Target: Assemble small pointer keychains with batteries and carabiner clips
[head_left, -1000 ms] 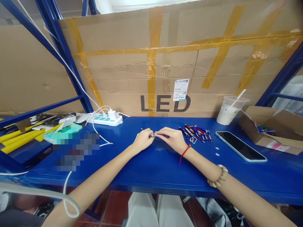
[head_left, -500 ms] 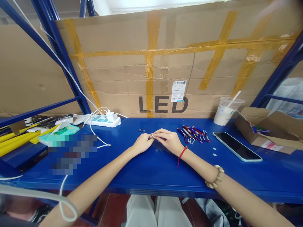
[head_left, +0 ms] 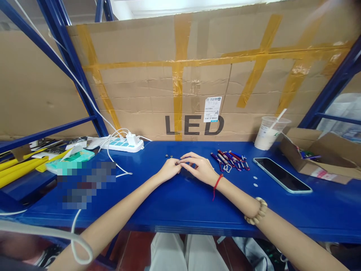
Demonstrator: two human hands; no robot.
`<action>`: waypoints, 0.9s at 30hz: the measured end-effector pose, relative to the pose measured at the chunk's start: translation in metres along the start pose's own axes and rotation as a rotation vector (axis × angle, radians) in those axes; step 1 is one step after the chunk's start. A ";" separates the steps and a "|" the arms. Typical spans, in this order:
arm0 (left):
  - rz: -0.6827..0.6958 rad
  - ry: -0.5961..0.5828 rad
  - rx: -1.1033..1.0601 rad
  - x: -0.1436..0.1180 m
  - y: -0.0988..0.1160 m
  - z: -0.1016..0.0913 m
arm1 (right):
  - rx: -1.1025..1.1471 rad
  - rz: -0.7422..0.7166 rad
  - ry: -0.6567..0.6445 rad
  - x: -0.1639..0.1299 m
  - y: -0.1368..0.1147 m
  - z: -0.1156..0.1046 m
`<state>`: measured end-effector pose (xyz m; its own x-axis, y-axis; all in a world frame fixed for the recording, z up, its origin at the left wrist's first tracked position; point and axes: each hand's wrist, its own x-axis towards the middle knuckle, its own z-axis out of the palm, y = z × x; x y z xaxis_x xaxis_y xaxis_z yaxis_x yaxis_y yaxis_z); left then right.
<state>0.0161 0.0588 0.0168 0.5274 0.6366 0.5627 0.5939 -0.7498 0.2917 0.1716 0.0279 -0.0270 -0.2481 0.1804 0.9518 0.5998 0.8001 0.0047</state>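
Barely shifted, both hands pinch a small part, mostly hidden between fingertips.

Single head-worn view, looking forward and down from above the seated person's lap. It faces 12 o'clock, square on to the taped cardboard sheet behind the blue table. The table's near edge lies close below; both forearms enter from 6 o'clock. Wide-angle lens bends the blue rack posts at 10 o'clock. No second view.

Taped cardboard wall behind blue workbench
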 end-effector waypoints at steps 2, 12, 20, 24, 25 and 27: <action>-0.024 0.171 0.019 0.005 -0.004 -0.008 | 0.011 0.049 0.027 0.001 0.001 -0.005; -0.013 0.352 0.196 0.018 -0.051 -0.043 | -0.095 0.090 0.245 0.001 0.018 -0.011; 0.066 0.200 0.319 0.017 -0.051 -0.021 | -0.086 0.034 0.194 -0.001 0.012 -0.010; 0.041 0.238 0.306 0.020 -0.054 -0.022 | -0.083 0.027 0.188 -0.001 0.013 -0.009; 0.028 0.259 0.293 0.020 -0.055 -0.023 | -0.084 0.022 0.182 -0.001 0.013 -0.009; 0.005 0.284 0.256 0.022 -0.057 -0.024 | -0.088 0.014 0.169 -0.001 0.013 -0.008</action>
<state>-0.0205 0.1114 0.0308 0.3630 0.5307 0.7659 0.7430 -0.6608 0.1057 0.1856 0.0333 -0.0256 -0.1130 0.0865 0.9898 0.6680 0.7441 0.0112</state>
